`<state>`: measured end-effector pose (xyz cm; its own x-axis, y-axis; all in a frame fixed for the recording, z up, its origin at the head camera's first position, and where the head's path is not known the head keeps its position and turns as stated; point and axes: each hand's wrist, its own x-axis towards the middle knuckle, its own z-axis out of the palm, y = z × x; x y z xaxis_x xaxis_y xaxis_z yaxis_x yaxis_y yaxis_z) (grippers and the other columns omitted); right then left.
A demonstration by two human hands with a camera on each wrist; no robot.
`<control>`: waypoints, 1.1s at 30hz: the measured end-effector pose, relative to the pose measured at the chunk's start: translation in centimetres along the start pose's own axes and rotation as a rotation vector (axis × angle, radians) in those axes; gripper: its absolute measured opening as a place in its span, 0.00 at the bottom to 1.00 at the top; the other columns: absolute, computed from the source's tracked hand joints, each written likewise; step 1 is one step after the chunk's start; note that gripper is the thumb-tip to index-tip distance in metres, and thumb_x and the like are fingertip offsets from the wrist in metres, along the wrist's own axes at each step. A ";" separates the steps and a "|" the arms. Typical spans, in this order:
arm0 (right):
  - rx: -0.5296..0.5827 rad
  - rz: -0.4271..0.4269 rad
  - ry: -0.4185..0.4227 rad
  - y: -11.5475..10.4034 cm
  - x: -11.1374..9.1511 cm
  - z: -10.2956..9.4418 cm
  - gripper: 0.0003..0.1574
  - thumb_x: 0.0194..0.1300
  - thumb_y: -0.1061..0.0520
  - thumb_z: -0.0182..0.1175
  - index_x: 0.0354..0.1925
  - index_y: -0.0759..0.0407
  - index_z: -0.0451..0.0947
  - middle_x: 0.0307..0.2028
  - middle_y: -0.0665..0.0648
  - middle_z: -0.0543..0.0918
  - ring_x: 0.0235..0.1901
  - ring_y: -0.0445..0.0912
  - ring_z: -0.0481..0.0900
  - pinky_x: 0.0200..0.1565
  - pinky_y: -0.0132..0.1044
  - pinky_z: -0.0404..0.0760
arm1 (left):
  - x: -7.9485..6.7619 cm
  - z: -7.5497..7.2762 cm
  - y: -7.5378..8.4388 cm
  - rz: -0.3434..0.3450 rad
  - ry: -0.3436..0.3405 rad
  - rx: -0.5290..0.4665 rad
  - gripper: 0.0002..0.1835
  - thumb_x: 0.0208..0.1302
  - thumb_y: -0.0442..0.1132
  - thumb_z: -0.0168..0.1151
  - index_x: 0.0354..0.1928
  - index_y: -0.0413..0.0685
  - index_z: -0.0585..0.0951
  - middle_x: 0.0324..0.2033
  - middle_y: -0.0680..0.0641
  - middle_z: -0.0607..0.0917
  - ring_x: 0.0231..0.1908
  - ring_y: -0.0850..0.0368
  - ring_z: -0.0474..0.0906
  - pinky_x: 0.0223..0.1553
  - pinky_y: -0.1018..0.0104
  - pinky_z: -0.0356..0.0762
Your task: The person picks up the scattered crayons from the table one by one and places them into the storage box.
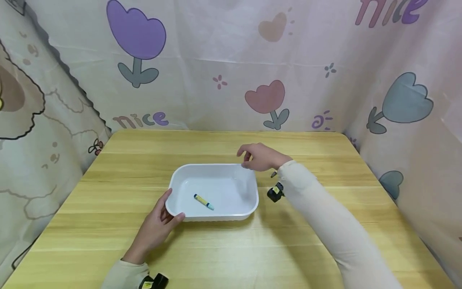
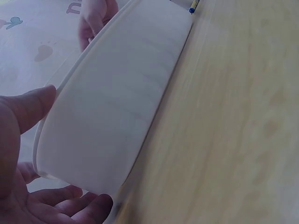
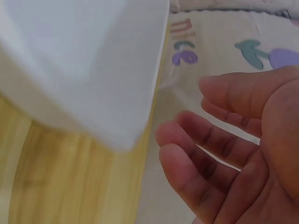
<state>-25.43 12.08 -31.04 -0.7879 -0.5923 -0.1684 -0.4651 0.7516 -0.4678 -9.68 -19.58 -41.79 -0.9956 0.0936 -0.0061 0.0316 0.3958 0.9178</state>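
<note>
The white tray (image 1: 231, 186) is on the desk (image 1: 231, 257), and one crayon (image 1: 203, 202) lies inside it. My left hand (image 1: 155, 226) pinches its near left corner. Near the far right corner, my right hand (image 1: 262, 156) has its fingers loosely bent and apart.

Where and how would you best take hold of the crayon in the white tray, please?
I'd pinch the crayon at its middle, across its length, coming from above: it lies flat on the floor of the white tray, whose raised walls would likely hinder a low sideways approach. The right hand looks free.
</note>
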 end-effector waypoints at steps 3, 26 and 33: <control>0.006 -0.006 0.022 1.1 -1.0 -0.6 0.21 0.67 0.57 0.59 0.57 0.58 0.74 0.40 0.54 0.82 0.36 0.47 0.80 0.43 0.41 0.81 | -0.1 0.0 0.0 0.001 -0.001 -0.006 0.47 0.65 0.43 0.65 0.77 0.45 0.46 0.69 0.31 0.61 0.64 0.40 0.66 0.57 0.57 0.72; 0.030 0.145 0.035 9.9 -7.2 -1.2 0.22 0.68 0.58 0.58 0.57 0.67 0.72 0.41 0.59 0.82 0.35 0.48 0.80 0.42 0.47 0.82 | 0.1 0.2 -0.2 0.021 -0.010 -0.028 0.47 0.66 0.43 0.65 0.77 0.45 0.46 0.69 0.32 0.61 0.63 0.40 0.67 0.56 0.65 0.74; 0.034 0.204 0.048 11.5 -8.2 -0.3 0.22 0.67 0.58 0.59 0.55 0.68 0.73 0.40 0.60 0.82 0.38 0.51 0.80 0.45 0.51 0.80 | -0.1 0.1 -0.1 0.020 -0.015 -0.043 0.47 0.66 0.43 0.65 0.77 0.44 0.45 0.70 0.32 0.60 0.64 0.40 0.65 0.57 0.62 0.72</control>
<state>-24.52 25.68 -34.76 -0.8831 -0.4136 -0.2217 -0.2803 0.8438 -0.4576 -9.59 -19.58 -41.90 -0.9934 0.1146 0.0069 0.0473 0.3537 0.9342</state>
